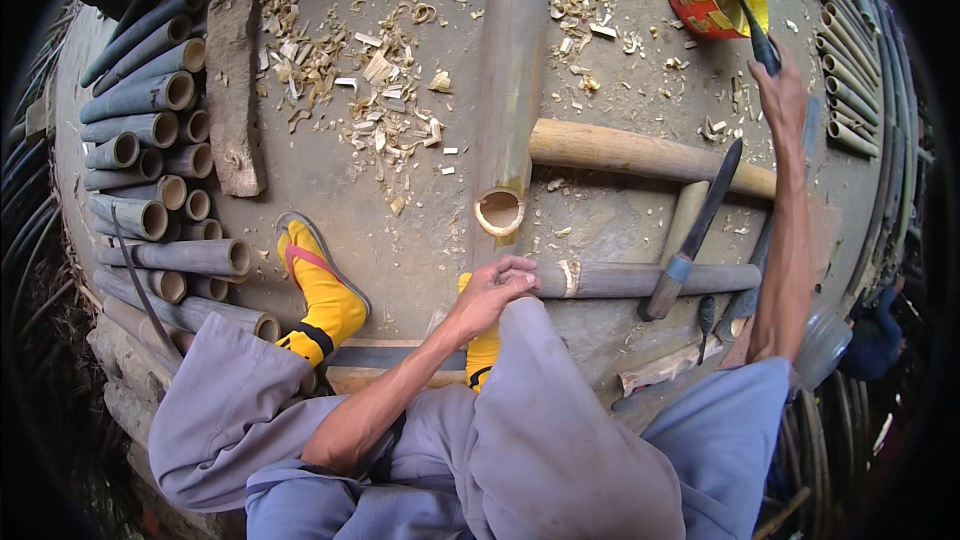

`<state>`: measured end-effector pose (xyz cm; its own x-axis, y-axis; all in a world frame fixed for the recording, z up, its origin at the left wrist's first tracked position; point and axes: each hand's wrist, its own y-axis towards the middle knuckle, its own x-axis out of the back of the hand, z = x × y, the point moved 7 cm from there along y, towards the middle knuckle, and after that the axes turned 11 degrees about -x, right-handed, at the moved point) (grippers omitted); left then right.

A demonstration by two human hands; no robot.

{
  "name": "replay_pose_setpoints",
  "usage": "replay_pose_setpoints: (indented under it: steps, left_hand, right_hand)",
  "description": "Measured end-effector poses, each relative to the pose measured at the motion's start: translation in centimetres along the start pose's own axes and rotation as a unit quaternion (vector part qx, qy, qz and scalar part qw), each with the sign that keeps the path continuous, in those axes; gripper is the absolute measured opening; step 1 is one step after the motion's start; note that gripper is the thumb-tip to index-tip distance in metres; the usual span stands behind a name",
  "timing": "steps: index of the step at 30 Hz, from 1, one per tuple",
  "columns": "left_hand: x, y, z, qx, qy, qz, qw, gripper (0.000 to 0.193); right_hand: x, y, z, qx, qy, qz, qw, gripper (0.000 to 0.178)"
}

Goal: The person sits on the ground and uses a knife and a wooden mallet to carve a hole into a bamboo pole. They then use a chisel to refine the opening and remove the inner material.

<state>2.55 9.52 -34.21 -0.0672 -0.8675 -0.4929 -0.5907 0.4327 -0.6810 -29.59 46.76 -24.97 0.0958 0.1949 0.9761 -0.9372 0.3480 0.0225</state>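
Note:
My right hand (pixel 782 88) reaches out to the far right, its fingers closed round a dark-handled tool (pixel 764 48). The tool's thin far end dips into a red and yellow tin (pixel 690 2) with yellowish stuff inside; its tip is hidden there. Near my raised knee, my left hand (pixel 493 292) is curled over the left end of a grey bamboo tube (pixel 640 280). That tube lies crosswise and has a pale scraped ring near my fingers. Just beyond the left hand, a thicker bamboo tube (pixel 512 70) points away from me, its cut open end facing me.
A long knife (pixel 705 225) leans across the grey tube at right, close to a wooden pole (pixel 640 152). A small pointed tool (pixel 706 320) lies nearer. Bamboo tubes (pixel 150 130) are stacked at left beside a rough block (pixel 235 95). Shavings (pixel 385 80) litter the ground.

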Motion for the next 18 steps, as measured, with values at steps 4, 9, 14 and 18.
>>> replay_pose_setpoints:
  steps: [4, 9, 14, 18]
  left_hand:
    - [0.2, -0.1, 0.4, 0.004, -0.034, -0.016, 0.999, 0.038]
    - [-0.3, -0.5, -0.1, 0.014, -0.039, -0.029, 0.999, 0.037]
    - [1.9, -0.8, 0.9, -0.058, -0.125, -0.141, 0.98, 0.034]
    - [2.7, -0.9, -0.6, -0.088, -0.116, -0.174, 0.974, 0.03]
  right_hand:
    - [1.2, -12.9, 3.1, -0.156, 0.464, 0.12, 0.864, 0.042]
    - [-2.4, -29.9, 8.6, -0.316, 0.635, 0.366, 0.602, 0.039]
    - [-8.7, -41.7, 10.8, -0.443, 0.642, 0.398, 0.484, 0.03]
    - [-9.0, -42.4, 13.0, -0.432, 0.642, 0.416, 0.477, 0.026]
